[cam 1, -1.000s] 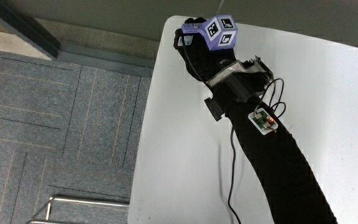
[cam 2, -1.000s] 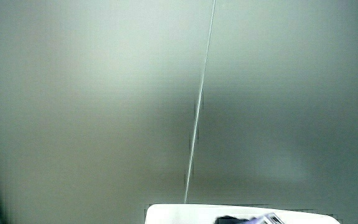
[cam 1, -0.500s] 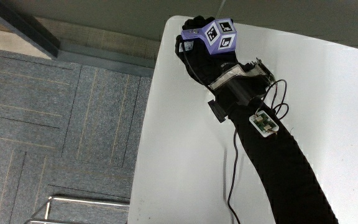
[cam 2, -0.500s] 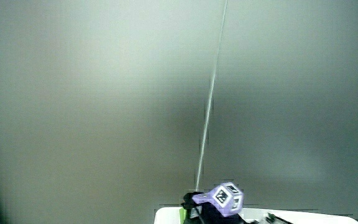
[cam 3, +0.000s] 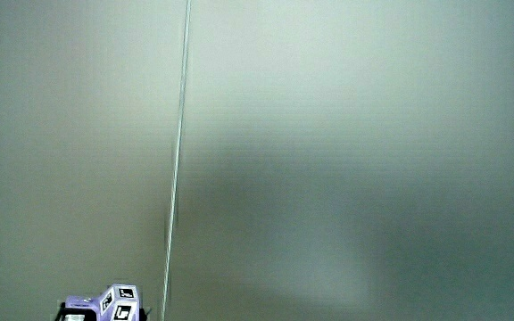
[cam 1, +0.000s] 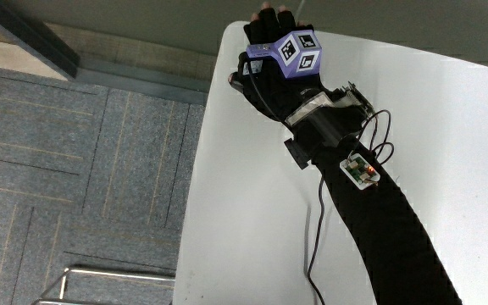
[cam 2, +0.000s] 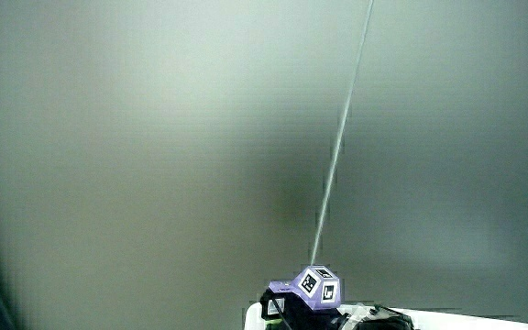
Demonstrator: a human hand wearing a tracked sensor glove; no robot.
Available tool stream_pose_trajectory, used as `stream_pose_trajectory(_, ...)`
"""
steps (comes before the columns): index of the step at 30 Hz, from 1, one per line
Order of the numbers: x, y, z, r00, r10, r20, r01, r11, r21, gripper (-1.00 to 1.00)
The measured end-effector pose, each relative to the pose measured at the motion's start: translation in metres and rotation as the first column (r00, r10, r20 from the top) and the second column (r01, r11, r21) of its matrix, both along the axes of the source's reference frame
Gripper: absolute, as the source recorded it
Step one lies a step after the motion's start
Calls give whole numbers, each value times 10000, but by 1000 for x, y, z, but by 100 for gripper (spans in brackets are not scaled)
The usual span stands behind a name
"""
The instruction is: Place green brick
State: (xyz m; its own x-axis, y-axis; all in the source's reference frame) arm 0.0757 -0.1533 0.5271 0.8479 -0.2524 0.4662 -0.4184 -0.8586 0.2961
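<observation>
**Hand hovering at table corner, brick out of sight**

Hand (cam 1: 269,47) is reaching over the corner of the white table (cam 1: 252,220), palm down, with the cube (cam 1: 293,52) on its back facing up and the forearm (cam 1: 379,220) lying across the tabletop toward the person. The green brick is not showing in the main view. If it is here at all, it is sitting under the palm, where the glove is covering it. Whether the hand is clasping anything or is already released cannot be told from these views.

Both side views are showing mostly a pale wall. Only the cube (cam 2: 317,289) and a sliver of the hand (cam 2: 287,314) are peeking up at the table's edge in one, and the cube (cam 3: 114,301) alone in another.

Judging from the task, the brick is likely a small, rigid plastic block, light and hard to damage, but smooth enough to slip from a gloved hold. Pinching it across two flat faces should be giving the steadiest hold. With the hand working so close to the table's edge, setting the brick down well onto the tabletop looks the safer choice, since a light block could be sliding off the rim.
</observation>
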Motion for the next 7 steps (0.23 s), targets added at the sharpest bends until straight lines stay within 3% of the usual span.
stream_pose_trajectory(1, 1, 1, 2, 10000, 87, -28, -88, 9999, -107, -100)
stream_pose_trajectory(2, 3, 2, 3, 9999, 101, -76, -101, 9999, 96, -100)
stream_pose_trajectory(3, 6, 1, 15, 10000, 26, -89, -26, 10000, -51, -100)
stream_pose_trajectory(6, 10, 8, 4, 9995, 71, 318, -75, 9999, 113, -100)
stream_pose_trajectory(7, 13, 8, 5, 9990, 89, 437, -86, 9999, -74, -100)
